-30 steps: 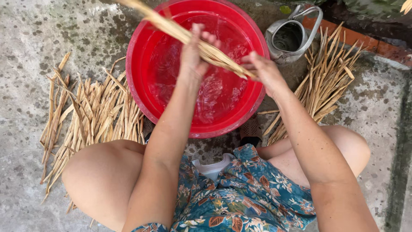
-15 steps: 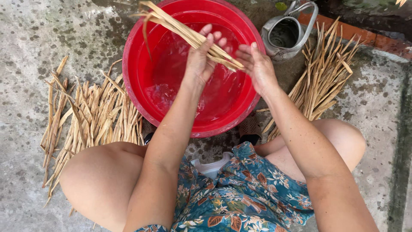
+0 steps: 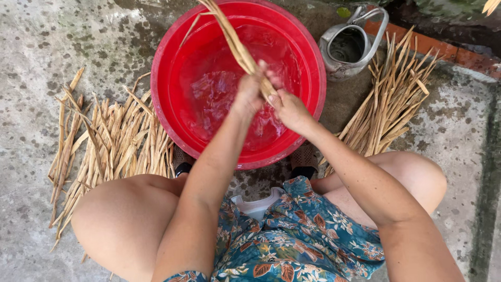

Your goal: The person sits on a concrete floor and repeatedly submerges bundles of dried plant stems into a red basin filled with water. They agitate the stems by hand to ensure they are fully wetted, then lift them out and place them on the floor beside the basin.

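Note:
A big red basin [image 3: 172, 130] of water stands on the concrete in front of my knees. Over it I hold a bundle of tan dried strips [image 3: 232, 39], which slants up and away to the top edge of the view. My left hand [image 3: 249, 94] grips the bundle's near end. My right hand [image 3: 289, 107] closes on the same end just beside it, the two hands touching. The lowest tip of the bundle is hidden between my fingers.
A pile of tan strips [image 3: 112, 141] lies fanned on the floor at the left. Another pile of strips [image 3: 391, 99] lies at the right, next to a metal kettle [image 3: 349, 49] behind the basin. A brick edge [image 3: 459, 55] runs along the far right.
The bundle has swung from lying nearly across the basin to pointing steeply away. Both hands have come together on its near end and moved toward the basin's middle.

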